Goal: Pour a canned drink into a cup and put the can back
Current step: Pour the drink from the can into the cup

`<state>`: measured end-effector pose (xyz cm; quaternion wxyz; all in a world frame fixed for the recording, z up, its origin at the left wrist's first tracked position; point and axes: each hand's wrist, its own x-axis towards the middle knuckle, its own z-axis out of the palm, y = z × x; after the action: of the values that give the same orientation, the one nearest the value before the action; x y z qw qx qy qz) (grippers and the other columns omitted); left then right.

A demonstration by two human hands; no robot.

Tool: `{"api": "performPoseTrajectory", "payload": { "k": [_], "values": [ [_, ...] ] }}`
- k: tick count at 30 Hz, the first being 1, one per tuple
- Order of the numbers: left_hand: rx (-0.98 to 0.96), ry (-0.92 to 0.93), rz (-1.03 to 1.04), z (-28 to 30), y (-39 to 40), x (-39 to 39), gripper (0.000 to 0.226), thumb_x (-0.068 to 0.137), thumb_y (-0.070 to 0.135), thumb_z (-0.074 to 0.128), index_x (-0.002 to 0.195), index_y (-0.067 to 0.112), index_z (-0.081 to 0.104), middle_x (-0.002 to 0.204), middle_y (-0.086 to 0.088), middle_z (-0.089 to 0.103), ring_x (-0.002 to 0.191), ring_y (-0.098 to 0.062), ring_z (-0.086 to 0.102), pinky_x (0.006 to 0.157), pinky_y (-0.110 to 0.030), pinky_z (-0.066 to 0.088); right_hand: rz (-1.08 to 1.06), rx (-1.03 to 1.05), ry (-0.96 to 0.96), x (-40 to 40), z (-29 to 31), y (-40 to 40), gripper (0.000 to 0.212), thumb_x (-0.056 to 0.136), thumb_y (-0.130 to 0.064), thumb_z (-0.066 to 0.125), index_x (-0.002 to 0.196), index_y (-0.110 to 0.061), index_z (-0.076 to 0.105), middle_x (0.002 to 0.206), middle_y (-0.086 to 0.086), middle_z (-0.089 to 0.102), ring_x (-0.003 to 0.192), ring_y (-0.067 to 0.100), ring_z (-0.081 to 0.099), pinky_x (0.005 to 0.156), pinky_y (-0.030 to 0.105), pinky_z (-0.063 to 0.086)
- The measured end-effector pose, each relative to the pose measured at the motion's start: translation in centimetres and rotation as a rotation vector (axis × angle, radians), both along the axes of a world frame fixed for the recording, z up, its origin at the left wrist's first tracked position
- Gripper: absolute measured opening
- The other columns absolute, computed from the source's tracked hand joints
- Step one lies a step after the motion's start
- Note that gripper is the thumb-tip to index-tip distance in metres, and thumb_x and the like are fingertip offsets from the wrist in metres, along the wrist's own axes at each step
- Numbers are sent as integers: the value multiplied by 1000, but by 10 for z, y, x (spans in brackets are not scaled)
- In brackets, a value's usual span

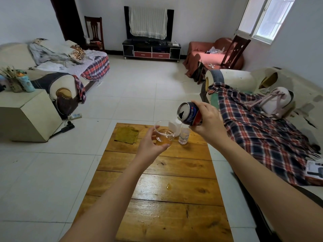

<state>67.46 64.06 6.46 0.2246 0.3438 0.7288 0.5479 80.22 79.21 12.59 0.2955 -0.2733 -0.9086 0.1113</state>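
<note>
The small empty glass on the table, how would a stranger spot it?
Find the wooden table; at its far end stands a small clear glass, right of the held cup. Unlike that amber-filled cup, it looks empty and nobody holds it.

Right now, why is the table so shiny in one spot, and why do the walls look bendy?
In the head view, daylight from the window bounces off the wooden table as a pale glare patch around a small spilled drop; the wide-angle lens curves the walls and stretches the arms at the edges; the can and cup stay fairly sharp.
</note>
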Motion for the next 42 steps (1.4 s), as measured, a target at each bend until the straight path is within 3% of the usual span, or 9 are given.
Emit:
{"api": "performPoseTrajectory", "payload": {
  "k": [8, 14, 19, 22, 28, 32, 34, 38, 42],
  "values": [
    [26, -23, 17, -5, -2, -8, 67, 69, 11, 79, 124, 29, 46, 116, 4, 52, 109, -18, 53, 89, -39, 53, 1, -234, 46, 0, -18, 4, 77, 66, -24, 79, 131, -21, 39, 120, 3, 53, 112, 22, 47, 97, 42, 42],
    [-2, -30, 40, -18, -5, -14, 71, 69, 14, 79, 129, 22, 43, 120, 2, 52, 106, -14, 52, 85, -28, 49, 19, -408, 77, -1, -42, -3, 76, 64, -27, 80, 128, -18, 40, 122, 3, 53, 114, 21, 49, 98, 38, 44],
    [-36, -69, 42, -40, -9, -22, 70, 69, 13, 79, 126, 28, 41, 114, 11, 48, 107, -10, 49, 87, -26, 46, -14, -610, 80, -3, -72, -8, 75, 67, -16, 79, 128, -21, 38, 125, 3, 52, 115, 19, 49, 91, 25, 43],
    [-64, -94, 58, -53, -9, -28, 69, 69, 14, 79, 124, 29, 40, 105, 18, 49, 105, -8, 50, 86, -24, 46, -26, -702, 96, -5, -93, -12, 76, 67, -15, 79, 130, -22, 36, 128, 2, 49, 116, 16, 47, 76, 11, 40],
    [-130, -131, 100, -84, -4, -41, 76, 69, 22, 80, 130, 26, 35, 115, 9, 47, 107, -14, 51, 87, -29, 47, -74, -797, 156, -10, -124, -22, 79, 67, -8, 79, 130, -16, 34, 120, -6, 45, 111, 8, 43, 75, -1, 37],
    [-165, -121, 124, -107, 1, -47, 75, 68, 21, 80, 128, 25, 35, 113, 10, 48, 106, -12, 50, 79, -23, 45, -102, -867, 198, -13, -146, -25, 81, 67, -12, 80, 131, -18, 30, 121, -7, 44, 115, 9, 44, 87, 10, 38],
    [-195, -107, 145, -119, 3, -49, 73, 69, 19, 80, 127, 25, 36, 110, 11, 47, 103, -12, 50, 79, -25, 48, -129, -883, 215, -15, -157, -26, 81, 67, -13, 80, 131, -20, 30, 122, -7, 44, 114, 8, 43, 86, 8, 35],
    [-233, -108, 157, -146, 6, -51, 68, 70, 20, 79, 126, 21, 39, 101, 18, 47, 89, 2, 49, 68, -9, 37, -164, -884, 228, -18, -179, -28, 80, 67, -14, 80, 130, -21, 31, 122, -9, 42, 113, 5, 41, 83, 2, 35],
    [-252, -94, 150, -183, 8, -53, 69, 70, 24, 79, 126, 24, 39, 113, 11, 50, 99, -7, 49, 76, -17, 39, -184, -893, 231, -20, -206, -29, 82, 66, -15, 80, 132, -18, 31, 124, -8, 42, 116, 6, 42, 95, 13, 37]
  ]
}}
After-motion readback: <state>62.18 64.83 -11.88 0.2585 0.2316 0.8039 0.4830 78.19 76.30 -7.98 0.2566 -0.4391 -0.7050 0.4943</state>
